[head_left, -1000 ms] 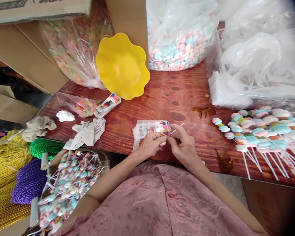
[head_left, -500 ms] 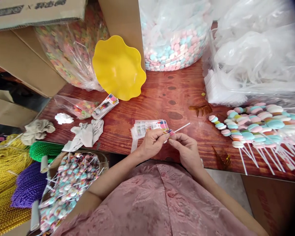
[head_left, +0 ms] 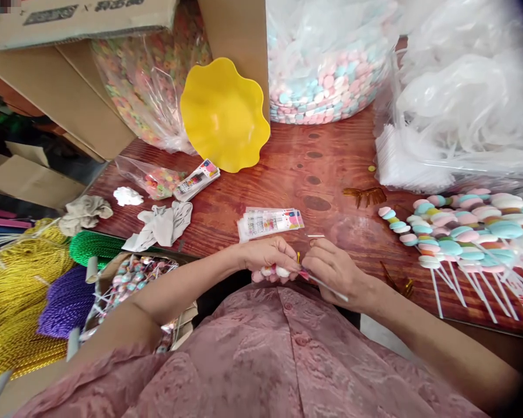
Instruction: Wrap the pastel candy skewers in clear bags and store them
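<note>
At the table's front edge, my left hand (head_left: 270,255) is closed around a wrapped candy skewer (head_left: 268,274) with pink and white pieces. Its white stick (head_left: 333,290) points down to the right. My right hand (head_left: 333,273) pinches at the wrapper's gathered neck, where a short gold twist tie (head_left: 298,256) stands up; the fingertips are partly hidden. Just beyond my hands lies a stack of printed clear bags (head_left: 270,223). Loose gold twist ties (head_left: 366,196) lie farther right.
Unwrapped candy skewers (head_left: 470,226) are piled at right, beside a bin of clear plastic bags (head_left: 462,104). A yellow wavy bowl (head_left: 226,116) leans on a cardboard box. Wrapped skewers fill a box (head_left: 135,278) below left, near coloured twist-tie bundles (head_left: 65,302).
Both hands have come closer to my body, off the stack of bags. The skewer's stick has swung from pointing up right to down right. My view has shifted left.
</note>
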A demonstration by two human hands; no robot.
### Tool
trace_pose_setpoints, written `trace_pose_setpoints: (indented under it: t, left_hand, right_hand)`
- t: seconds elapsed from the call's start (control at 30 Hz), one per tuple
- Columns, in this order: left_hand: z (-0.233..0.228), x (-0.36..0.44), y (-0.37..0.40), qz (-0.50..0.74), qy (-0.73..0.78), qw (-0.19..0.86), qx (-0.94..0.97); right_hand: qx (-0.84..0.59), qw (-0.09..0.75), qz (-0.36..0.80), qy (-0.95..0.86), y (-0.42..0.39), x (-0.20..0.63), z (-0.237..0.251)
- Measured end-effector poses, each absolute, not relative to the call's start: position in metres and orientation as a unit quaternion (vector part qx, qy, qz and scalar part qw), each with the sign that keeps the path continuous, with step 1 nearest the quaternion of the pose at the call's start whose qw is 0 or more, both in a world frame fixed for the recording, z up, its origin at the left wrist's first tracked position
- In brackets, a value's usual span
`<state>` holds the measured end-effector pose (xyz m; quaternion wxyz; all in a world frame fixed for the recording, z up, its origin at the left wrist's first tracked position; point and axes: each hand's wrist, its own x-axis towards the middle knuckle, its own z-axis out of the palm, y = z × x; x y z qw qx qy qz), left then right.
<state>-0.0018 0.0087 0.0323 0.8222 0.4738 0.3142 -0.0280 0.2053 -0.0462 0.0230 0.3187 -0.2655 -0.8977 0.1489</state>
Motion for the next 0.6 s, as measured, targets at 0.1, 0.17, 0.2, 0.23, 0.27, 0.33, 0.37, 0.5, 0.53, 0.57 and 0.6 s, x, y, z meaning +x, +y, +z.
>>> trace_pose_setpoints:
  t: [0.1, 0.17, 0.2, 0.23, 0.27, 0.33, 0.37, 0.5, 0.53, 0.57, 0.6]
  left_hand:
    - [0.034, -0.006, 0.013, -0.083, 0.261, 0.844, 0.461]
    - [0.038, -0.007, 0.016, -0.108, 0.242, 0.84, 0.473]
    - [0.039, -0.007, 0.017, -0.119, 0.235, 0.836, 0.482]
    - [0.04, -0.006, 0.017, -0.132, 0.227, 0.829, 0.494]
    - [0.041, -0.006, 0.017, -0.144, 0.221, 0.821, 0.506]
    - [0.039, -0.003, 0.016, -0.175, 0.211, 0.804, 0.527]
    - [0.038, -0.002, 0.017, -0.185, 0.205, 0.799, 0.535]
    - [0.038, -0.006, 0.036, -0.182, 0.15, 0.764, 0.6]
    - [0.043, -0.01, 0.044, -0.185, 0.144, 0.738, 0.633]
    - [0.051, -0.014, 0.051, -0.188, 0.151, 0.702, 0.671]
    - [0.061, -0.018, 0.057, -0.184, 0.171, 0.653, 0.714]
  right_hand:
    - [-0.212, 0.343, 0.05, -0.914, -0.054, 0.201, 0.027]
    - [-0.199, 0.356, 0.043, -0.912, -0.055, 0.198, 0.028]
    - [-0.19, 0.354, 0.051, -0.914, -0.054, 0.197, 0.029]
    - [-0.18, 0.347, 0.061, -0.918, -0.053, 0.196, 0.03]
    - [-0.168, 0.337, 0.072, -0.923, -0.051, 0.196, 0.031]
    - [-0.148, 0.322, 0.083, -0.931, -0.048, 0.195, 0.034]
    - [-0.14, 0.318, 0.083, -0.934, -0.047, 0.195, 0.037]
    - [-0.15, 0.294, 0.051, -0.942, -0.046, 0.194, 0.043]
    - [-0.166, 0.29, 0.038, -0.942, -0.047, 0.194, 0.044]
    - [-0.184, 0.284, 0.024, -0.941, -0.047, 0.194, 0.043]
    - [-0.203, 0.276, 0.013, -0.939, -0.047, 0.194, 0.041]
